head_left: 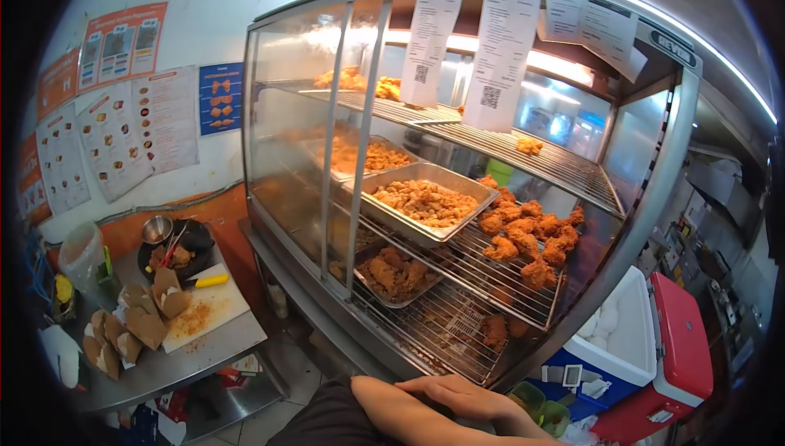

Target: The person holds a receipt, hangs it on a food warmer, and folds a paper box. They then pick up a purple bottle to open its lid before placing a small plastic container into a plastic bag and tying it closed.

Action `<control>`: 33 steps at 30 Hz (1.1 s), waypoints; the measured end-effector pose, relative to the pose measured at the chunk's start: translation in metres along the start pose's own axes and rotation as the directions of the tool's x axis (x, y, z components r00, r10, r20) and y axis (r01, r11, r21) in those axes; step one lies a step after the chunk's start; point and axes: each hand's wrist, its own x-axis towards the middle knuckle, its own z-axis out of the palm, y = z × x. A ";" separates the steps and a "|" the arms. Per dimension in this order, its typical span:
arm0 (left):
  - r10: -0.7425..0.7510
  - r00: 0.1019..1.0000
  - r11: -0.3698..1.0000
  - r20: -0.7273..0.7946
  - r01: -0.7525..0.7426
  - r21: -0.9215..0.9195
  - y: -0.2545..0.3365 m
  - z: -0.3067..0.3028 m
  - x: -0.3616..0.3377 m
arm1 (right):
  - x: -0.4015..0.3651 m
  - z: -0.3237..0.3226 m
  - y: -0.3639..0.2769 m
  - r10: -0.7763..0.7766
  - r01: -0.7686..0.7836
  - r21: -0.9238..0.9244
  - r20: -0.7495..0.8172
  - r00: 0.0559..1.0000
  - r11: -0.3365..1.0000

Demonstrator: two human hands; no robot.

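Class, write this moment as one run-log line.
Right hand: flat over forearm | Left hand: not visible | Display cabinet: fried pieces inside | Side table: brown cartons

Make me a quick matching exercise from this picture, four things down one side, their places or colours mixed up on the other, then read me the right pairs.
Things:
1. Printed paper slips
2. Yellow handle
3. Open cooler
4. Cluster of fried chicken

Places or colours:
A. Blue outside, white inside
B. On a wire rack, to the right of a metal tray
C. Hanging at the upper edge of the display cabinet
D. On the cutting board

Pairs: 1-C, 2-D, 3-A, 4-B.
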 end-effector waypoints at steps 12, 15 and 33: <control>-0.028 1.000 0.999 0.001 0.028 -0.041 0.004 0.008 0.000 | 0.001 0.018 0.001 0.047 -0.017 0.286 -0.098 0.994 0.958; -0.077 0.997 0.995 -0.008 0.076 -0.063 0.010 0.010 -0.003 | -0.016 0.005 0.005 0.024 -0.029 0.397 0.018 1.000 0.918; -0.184 0.972 0.953 0.147 0.213 -0.215 0.011 0.001 0.004 | 0.013 0.016 0.032 0.122 -0.094 0.478 -0.029 0.992 0.873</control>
